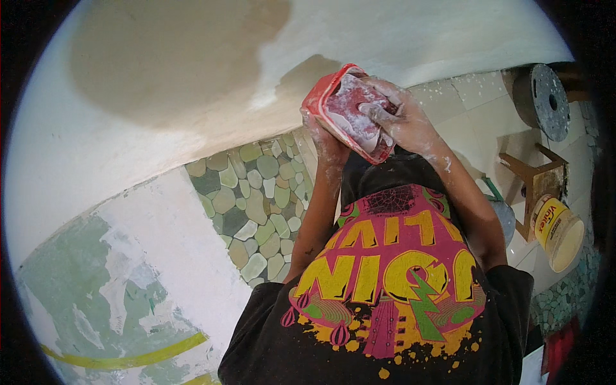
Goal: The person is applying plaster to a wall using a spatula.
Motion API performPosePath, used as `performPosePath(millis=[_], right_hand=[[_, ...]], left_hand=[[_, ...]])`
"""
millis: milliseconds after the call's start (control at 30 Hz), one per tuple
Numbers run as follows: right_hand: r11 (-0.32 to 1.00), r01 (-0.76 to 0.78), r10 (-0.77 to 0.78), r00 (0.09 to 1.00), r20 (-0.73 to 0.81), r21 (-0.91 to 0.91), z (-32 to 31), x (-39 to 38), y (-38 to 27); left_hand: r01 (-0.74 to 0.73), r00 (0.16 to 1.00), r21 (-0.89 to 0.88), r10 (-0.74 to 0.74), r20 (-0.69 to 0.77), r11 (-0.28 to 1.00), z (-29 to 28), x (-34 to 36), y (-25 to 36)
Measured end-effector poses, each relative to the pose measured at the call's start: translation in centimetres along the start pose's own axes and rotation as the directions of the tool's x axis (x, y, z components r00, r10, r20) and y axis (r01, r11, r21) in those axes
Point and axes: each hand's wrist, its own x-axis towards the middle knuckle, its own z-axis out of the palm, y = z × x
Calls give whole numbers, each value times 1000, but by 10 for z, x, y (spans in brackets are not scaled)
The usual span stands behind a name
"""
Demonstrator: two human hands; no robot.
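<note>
A red plastic tub (314, 101) with a white-coated rim is held up, tilted, close to the wall. My left hand (328, 142) is closed round its lower left side, with the fingertips hidden behind it. White paste (350, 122) smears the tub's opening. At the tub's right side is my right hand (405, 122), dusted white, with thumb and fingers pressed on a flat reddish, paste-smeared surface. Whether that surface is a separate scraper or the tub's own inside I cannot tell.
A pale wall (192, 70) curves along the far side. Below it lies a pebble-mosaic floor strip (256, 199) beside a white-smeared green surface (70, 263). On the right are a wooden stool (539, 176), a yellow-and-white bucket (559, 234) and a round grey disc (550, 102).
</note>
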Motion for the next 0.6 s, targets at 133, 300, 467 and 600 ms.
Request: performPosePath(millis=[133, 300, 467, 600], right_hand=[[981, -111, 104, 993, 51, 158, -18, -3, 16], [818, -191, 206, 978, 32, 542, -46, -13, 36], [766, -182, 220, 975, 15, 617, -49, -20, 26], [732, -159, 227, 974, -17, 662, -46, -21, 20]], left_hand=[[-43, 997, 171, 30, 77, 984, 5, -6, 12], [45, 993, 128, -31, -110, 991, -23, -16, 17], [83, 983, -194, -113, -147, 977, -52, -21, 9], [91, 984, -374, -140, -106, 923, -68, -25, 2]])
